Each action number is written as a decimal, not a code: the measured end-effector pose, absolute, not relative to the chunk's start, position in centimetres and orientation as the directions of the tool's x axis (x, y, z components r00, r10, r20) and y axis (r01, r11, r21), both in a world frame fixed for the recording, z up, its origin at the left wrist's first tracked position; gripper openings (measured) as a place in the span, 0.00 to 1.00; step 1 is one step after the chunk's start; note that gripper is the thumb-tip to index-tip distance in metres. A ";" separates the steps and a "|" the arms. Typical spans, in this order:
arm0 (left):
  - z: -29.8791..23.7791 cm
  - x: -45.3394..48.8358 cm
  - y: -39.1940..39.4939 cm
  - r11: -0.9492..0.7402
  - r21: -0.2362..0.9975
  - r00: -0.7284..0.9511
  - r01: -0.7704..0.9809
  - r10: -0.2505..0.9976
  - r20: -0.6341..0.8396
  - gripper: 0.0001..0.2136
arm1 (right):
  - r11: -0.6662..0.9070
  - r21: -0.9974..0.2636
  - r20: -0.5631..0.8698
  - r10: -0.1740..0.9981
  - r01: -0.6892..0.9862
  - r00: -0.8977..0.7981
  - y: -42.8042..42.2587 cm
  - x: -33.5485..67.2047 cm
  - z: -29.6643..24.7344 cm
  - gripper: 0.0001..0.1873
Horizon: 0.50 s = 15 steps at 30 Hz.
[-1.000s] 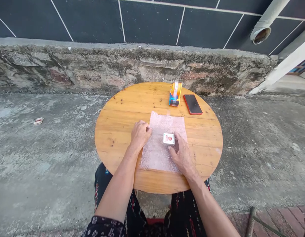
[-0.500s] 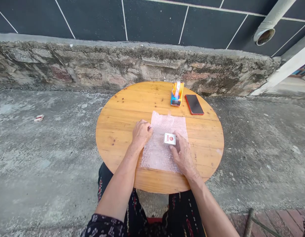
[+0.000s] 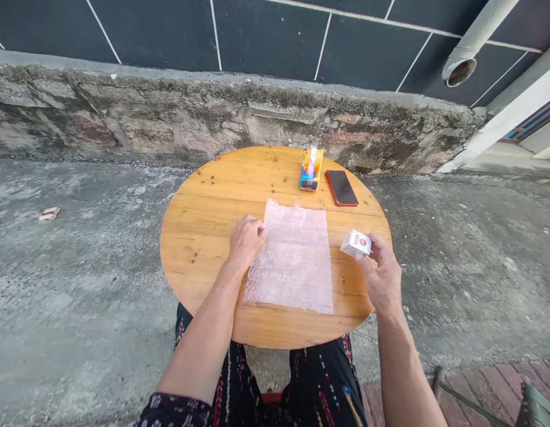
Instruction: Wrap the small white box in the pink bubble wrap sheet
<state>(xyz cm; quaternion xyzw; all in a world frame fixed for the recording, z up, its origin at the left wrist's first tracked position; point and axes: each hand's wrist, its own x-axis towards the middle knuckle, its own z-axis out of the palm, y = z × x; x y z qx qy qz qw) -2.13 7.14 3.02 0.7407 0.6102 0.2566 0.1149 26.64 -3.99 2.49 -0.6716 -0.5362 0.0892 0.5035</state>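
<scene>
My right hand (image 3: 381,270) grips a small white box (image 3: 356,243) with red print on top, fingers and thumb on its right end. It holds the box over the right part of the round wooden table (image 3: 203,201). A pinkish sheet of bubble wrap (image 3: 292,255) lies flat on the table, uncovered in its middle. At the sheet's left edge, my left hand (image 3: 247,240) has its fingers curled in and closed on the edge; the fingertips are partly hidden.
Toward the table's far side stands a yellow and blue tape dispenser (image 3: 311,169) with a roll of tape. Beside it lies a phone (image 3: 342,188) with a red rim. A stone wall base (image 3: 168,118) runs behind the table. A crumpled packet (image 3: 49,213) lies on the concrete at left.
My right hand has lifted the small white box off the bubble wrap and carried it to the right. My left hand stays at the sheet's left edge. The view has shifted slightly.
</scene>
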 end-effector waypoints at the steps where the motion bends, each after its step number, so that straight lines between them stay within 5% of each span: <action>1: 3.0 -2.1 7.1 -0.231 0.480 0.125 0.846 0.962 0.242 0.07 | 0.077 -0.777 0.414 0.811 0.625 0.414 -3.9 27.3 2.2 0.30; 8: 2.8 -2.2 7.2 -0.230 0.477 0.121 0.848 0.961 0.248 0.07 | 0.023 -0.767 0.346 0.856 0.642 0.383 -3.4 28.3 1.1 0.30; 15: 3.0 -2.0 7.1 -0.215 0.460 0.120 0.862 0.966 0.228 0.02 | 0.102 -0.509 0.615 0.738 0.855 0.278 -4.9 26.6 3.4 0.24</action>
